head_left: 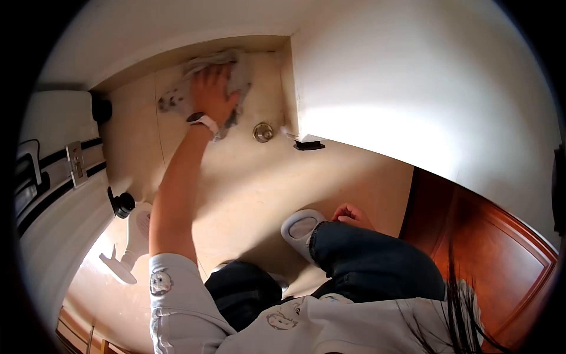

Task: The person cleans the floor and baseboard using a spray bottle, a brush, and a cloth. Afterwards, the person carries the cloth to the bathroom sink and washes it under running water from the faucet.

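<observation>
My left hand point(212, 94) lies palm down with its fingers spread on a grey-white cloth point(240, 75) that has dark spots at one end. The cloth is crumpled on the beige tiled floor point(236, 177), close to the wall corner. A watch with a light band point(203, 121) is on my left wrist. To the right of that wrist, a round metal floor drain point(263, 132) is set in the tile. My right hand point(352, 216) is beside my bent knee, away from the cloth, with its fingers curled and partly hidden by the leg. Nothing shows in it.
A white cabinet-like block point(424, 88) with a black foot point(309, 145) stands on the right. On the left is a white case point(65, 171) with black wheels point(122, 203). A white shoe-like object point(131, 248) lies near it. A red-brown wooden panel point(489, 253) borders the lower right.
</observation>
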A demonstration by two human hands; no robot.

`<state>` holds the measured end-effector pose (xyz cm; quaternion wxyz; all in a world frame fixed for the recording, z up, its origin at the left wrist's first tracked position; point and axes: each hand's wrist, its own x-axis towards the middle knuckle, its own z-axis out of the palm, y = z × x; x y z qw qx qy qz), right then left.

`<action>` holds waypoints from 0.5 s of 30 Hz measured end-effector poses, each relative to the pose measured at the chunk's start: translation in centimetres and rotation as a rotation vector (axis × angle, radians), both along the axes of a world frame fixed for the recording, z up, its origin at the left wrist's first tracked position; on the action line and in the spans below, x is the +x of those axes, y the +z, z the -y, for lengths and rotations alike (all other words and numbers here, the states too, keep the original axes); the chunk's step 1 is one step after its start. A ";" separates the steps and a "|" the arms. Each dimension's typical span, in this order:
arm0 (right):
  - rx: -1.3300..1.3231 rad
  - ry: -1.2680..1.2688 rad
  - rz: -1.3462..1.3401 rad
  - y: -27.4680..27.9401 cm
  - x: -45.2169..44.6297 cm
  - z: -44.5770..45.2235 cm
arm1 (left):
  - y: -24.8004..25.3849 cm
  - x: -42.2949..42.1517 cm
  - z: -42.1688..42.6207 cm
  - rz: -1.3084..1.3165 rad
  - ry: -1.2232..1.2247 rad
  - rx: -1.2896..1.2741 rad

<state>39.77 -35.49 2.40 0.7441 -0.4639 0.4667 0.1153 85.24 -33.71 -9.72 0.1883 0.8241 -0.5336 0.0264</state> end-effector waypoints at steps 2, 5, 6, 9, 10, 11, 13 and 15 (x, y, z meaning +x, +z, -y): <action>0.048 0.067 0.019 -0.2 1.3 0.3 | 1.2 -1.7 2.3 -0.138 -0.098 -0.010; 0.088 0.132 0.000 -0.5 1.5 0.6 | 1.4 -3.5 5.1 -0.401 -0.047 -0.080; 0.096 0.131 -0.002 -0.7 1.4 0.8 | 1.3 -3.4 5.5 -0.403 -0.046 -0.072; 0.122 0.119 -0.086 -0.8 1.5 0.9 | 1.1 -3.6 6.6 -0.508 -0.186 -0.099; 0.122 0.119 -0.072 -0.6 1.9 1.0 | 1.2 -3.8 7.2 -0.545 -0.124 -0.074; 0.126 0.123 -0.061 -0.4 2.0 1.0 | 1.4 -4.0 7.5 -0.585 -0.057 -0.044; 0.152 0.083 -0.054 -0.9 1.1 0.4 | 1.3 -3.6 7.5 -0.593 -0.090 0.016; 0.150 0.045 -0.023 -2.0 0.9 0.4 | 1.9 -3.1 7.9 -0.443 -0.093 0.108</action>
